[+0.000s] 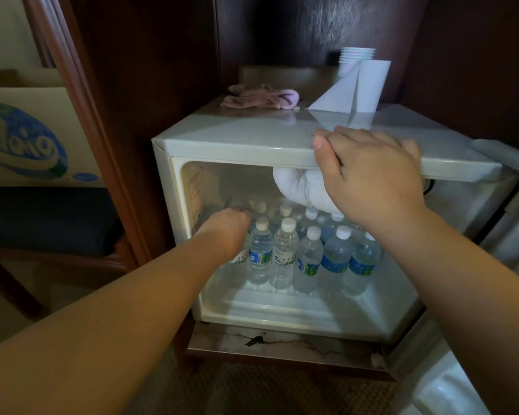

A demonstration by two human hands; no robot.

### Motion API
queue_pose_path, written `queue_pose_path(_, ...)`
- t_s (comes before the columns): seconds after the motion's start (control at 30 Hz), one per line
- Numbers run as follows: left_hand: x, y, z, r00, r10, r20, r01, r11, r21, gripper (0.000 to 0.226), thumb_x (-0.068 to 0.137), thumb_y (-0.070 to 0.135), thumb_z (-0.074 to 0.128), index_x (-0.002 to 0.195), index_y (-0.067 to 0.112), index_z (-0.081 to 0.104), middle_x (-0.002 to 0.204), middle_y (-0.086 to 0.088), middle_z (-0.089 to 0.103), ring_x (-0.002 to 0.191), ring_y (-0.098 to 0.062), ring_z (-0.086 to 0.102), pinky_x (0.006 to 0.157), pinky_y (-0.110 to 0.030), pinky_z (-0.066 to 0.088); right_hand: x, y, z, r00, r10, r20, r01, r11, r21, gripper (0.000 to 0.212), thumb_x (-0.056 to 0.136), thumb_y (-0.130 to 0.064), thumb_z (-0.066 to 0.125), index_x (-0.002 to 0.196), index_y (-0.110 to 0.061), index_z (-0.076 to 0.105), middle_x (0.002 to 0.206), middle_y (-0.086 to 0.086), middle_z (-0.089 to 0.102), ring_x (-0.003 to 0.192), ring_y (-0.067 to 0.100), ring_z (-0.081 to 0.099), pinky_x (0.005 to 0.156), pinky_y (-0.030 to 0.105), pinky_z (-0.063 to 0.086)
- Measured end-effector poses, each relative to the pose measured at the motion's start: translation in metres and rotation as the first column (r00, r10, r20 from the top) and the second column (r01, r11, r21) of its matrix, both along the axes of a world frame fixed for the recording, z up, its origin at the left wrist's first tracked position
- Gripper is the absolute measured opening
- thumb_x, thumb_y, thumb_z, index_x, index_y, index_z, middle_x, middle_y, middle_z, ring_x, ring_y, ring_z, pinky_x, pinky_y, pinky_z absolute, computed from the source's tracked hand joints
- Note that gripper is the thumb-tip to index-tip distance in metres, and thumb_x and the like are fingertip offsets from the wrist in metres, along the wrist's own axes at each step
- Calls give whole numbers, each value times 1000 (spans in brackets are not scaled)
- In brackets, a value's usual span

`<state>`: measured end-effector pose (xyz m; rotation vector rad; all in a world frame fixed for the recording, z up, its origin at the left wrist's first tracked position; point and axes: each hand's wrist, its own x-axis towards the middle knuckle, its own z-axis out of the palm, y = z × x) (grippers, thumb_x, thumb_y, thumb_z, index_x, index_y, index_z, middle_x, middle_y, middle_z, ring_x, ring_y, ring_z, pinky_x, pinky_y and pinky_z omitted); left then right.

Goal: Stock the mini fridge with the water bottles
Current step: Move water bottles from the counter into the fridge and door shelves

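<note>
The white mini fridge (pixel 252 139) stands open, its door (pixel 510 205) swung to the right. Several clear water bottles (pixel 285 256) with blue labels and white caps stand in rows on its floor. My left hand (pixel 225 229) reaches inside at the left and is closed over the top of a bottle there, hiding most of it. My right hand (pixel 369 172) rests flat on the front edge of the fridge's top, fingers spread, holding nothing. A lump of white frost (pixel 297 187) hangs from the fridge ceiling behind that hand.
On the fridge top lie a pink cloth (pixel 261 98), a paper towel roll (pixel 369 85) and a stack of paper cups (pixel 357 56). A cardboard box with a blue logo (pixel 27 142) sits on a dark chair (pixel 45 220) at the left. Dark wooden panels enclose the fridge.
</note>
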<state>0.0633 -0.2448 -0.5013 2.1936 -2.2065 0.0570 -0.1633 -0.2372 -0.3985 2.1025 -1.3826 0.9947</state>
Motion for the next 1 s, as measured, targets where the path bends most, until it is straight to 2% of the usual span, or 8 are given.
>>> queue_pose_path(0.13, 0, 0, 4, 1000, 26, 4, -26, 1000, -3, 51, 88, -13, 53, 135, 9, 56, 120, -14, 65, 107, -29, 66, 85, -34, 52, 0, -1, -2, 1000, -7, 13, 7, 1000, -12, 43, 109, -51, 29, 127, -38, 65, 130, -8, 69, 113, 28, 61, 92, 40, 29)
queue_pose_path(0.23, 1, -2, 4, 999, 33, 17, -33, 999, -6, 52, 88, -13, 54, 135, 8, 56, 120, -14, 63, 109, -30, 65, 87, -36, 53, 0, -1, -3, 1000, -6, 16, 7, 999, -37, 42, 110, -50, 31, 126, -37, 67, 127, -6, 70, 112, 29, 62, 88, 39, 28)
queue_pose_path(0.47, -7, 10, 0, 999, 50, 1, -50, 997, 61, 61, 87, -10, 58, 145, 5, 45, 145, -17, 41, 123, -38, 57, 101, -44, 52, -1, 0, -2, 1000, -12, 8, 12, 1000, -10, 42, 109, -50, 31, 127, -37, 67, 128, -7, 70, 111, 28, 62, 87, 38, 27)
queue_pose_path(0.57, -4, 33, -1, 997, 40, -60, -43, 998, -54, 65, 86, -8, 58, 148, 6, 42, 149, -13, 40, 129, -33, 50, 108, -39, 46, -2, 0, -1, 1000, -21, -13, 21, 999, 35, 45, 109, -52, 28, 133, -39, 64, 135, -7, 67, 118, 26, 60, 92, 40, 30)
queue_pose_path(0.63, -1, 56, 1, 988, -7, -157, -17, 988, -153, 61, 92, 6, 60, 150, 13, 42, 146, -8, 47, 131, -28, 50, 110, -35, 44, -2, 1, 1, 999, -28, -27, 30, 996, 79, 48, 109, -54, 25, 137, -40, 61, 141, -8, 63, 125, 24, 58, 96, 42, 32)
queue_pose_path(0.73, 2, 98, 17, 951, -76, -300, -23, 949, -315, 50, 96, 39, 63, 143, 27, 51, 132, 4, 60, 120, -19, 59, 97, -36, 54, -3, 3, 2, 999, -36, -37, 40, 993, 111, 49, 109, -54, 23, 140, -41, 59, 143, -9, 62, 129, 24, 56, 100, 43, 34)
queue_pose_path(0.83, 4, 143, 57, 890, -139, -435, -87, 883, -460, 54, 91, 59, 65, 137, 33, 59, 119, 19, 65, 111, -5, 61, 90, -30, 57, -3, 5, 8, 998, -41, -51, 51, 975, 217, 49, 109, -55, 22, 146, -44, 52, 151, -11, 55, 140, 22, 47, 110, 44, 29)
queue_pose_path(1.0, -2, 196, 167, 790, -207, -577, -220, 783, -582, 54, 86, 56, 67, 136, 39, 57, 116, 26, 62, 111, 1, 61, 88, -20, 52, -7, 16, 24, 1000, -12, -22, 19, 914, 405, 51, 106, -58, 22, 149, -48, 47, 159, -10, 46, 149, 22, 37, 119, 44, 22)
